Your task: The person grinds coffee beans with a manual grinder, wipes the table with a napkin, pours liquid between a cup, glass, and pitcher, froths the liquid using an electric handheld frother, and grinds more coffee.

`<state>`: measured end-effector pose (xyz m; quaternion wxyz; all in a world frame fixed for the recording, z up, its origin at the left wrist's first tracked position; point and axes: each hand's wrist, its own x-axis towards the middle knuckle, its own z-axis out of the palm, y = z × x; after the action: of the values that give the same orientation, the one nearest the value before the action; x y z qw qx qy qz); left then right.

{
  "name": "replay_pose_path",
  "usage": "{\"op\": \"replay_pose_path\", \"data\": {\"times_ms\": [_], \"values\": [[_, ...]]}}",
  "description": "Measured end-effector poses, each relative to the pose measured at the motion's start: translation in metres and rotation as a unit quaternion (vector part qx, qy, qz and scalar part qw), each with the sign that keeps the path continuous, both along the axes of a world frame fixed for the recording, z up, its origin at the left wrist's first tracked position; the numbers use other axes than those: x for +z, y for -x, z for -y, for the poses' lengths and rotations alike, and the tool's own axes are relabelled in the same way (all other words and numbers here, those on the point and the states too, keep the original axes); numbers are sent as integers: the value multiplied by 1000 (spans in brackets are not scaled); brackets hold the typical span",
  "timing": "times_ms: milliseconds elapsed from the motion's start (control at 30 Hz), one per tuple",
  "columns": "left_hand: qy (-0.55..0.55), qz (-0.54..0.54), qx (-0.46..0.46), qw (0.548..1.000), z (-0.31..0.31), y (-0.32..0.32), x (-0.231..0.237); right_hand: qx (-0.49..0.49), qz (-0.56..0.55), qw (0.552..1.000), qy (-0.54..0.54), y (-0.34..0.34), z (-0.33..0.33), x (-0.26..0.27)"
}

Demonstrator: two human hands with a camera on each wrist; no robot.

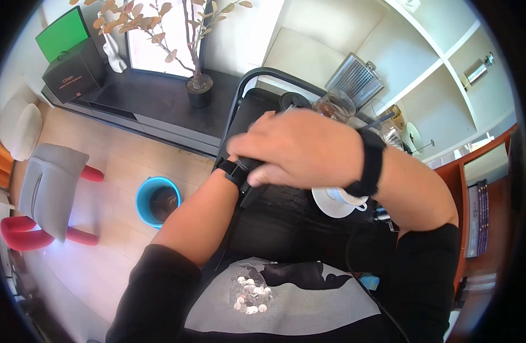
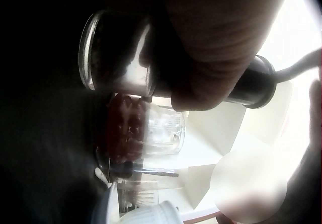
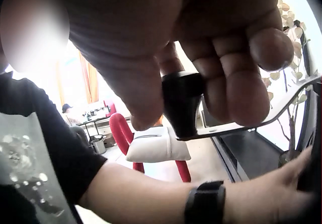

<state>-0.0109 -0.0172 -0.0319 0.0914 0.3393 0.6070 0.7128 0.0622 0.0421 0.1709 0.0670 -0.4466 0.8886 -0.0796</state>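
In the left wrist view my left hand (image 2: 216,43) grips a hand-crank coffee grinder round its middle. The grinder's clear jar (image 2: 113,58) sticks out on one side of the hand, its dark top (image 2: 259,83) with a crank on the other. My right hand (image 1: 303,146) passes over the left wrist in the head view and hides most of the left hand and the grinder. Seen from the right wrist, the thumb and fingers of that hand surround the black knob (image 3: 181,105) at the end of the metal crank arm (image 3: 231,130).
A white cup on a saucer (image 1: 329,207) sits on the black table (image 1: 286,228), below my right forearm. Glassware with brown contents (image 1: 334,103) stands at the table's back. To the left, a blue bucket (image 1: 143,208) is on the floor near a grey chair (image 1: 51,183).
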Motion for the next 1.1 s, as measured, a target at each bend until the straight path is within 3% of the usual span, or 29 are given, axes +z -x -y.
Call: {"op": "replay_pose_path", "data": {"times_ms": [100, 133, 200, 233, 300, 400, 433, 600, 667, 767, 867, 933, 1100], "values": [[42, -161, 62, 984, -10, 13, -39, -32, 23, 999, 3, 45, 22, 4], [18, 59, -76, 995, 15, -6, 22, -40, 16, 999, 10, 61, 24, 4], [99, 53, 18, 993, 17, -9, 32, -69, -28, 997, 9, 97, 20, -2], [50, 41, 30, 997, 11, -7, 21, -117, -24, 992, -27, 102, 20, 11], [56, 41, 30, 997, 13, -7, 24, -95, -98, 991, -5, 140, -14, 0], [48, 38, 30, 998, 10, -4, 19, -178, -107, 977, -42, 165, -74, -6], [36, 35, 29, 998, 9, -3, 16, -202, -59, 976, -56, 151, -83, 6], [74, 26, 31, 996, 11, -3, 18, -360, -50, 928, -88, 80, -131, 14], [80, 33, 20, 996, 11, -3, 20, -347, -50, 936, -21, 51, -150, 6], [88, 11, 60, 994, 8, -3, 17, -433, 35, 900, -30, -2, -136, 23], [67, 25, 36, 997, 11, -4, 23, -435, 70, 896, -46, -43, -111, 31], [66, 32, 32, 997, 11, -4, 22, -347, 19, 937, -44, -62, -98, 29], [31, 73, 6, 997, 12, -6, 25, -202, 59, 977, 28, -73, -57, 18]]}}
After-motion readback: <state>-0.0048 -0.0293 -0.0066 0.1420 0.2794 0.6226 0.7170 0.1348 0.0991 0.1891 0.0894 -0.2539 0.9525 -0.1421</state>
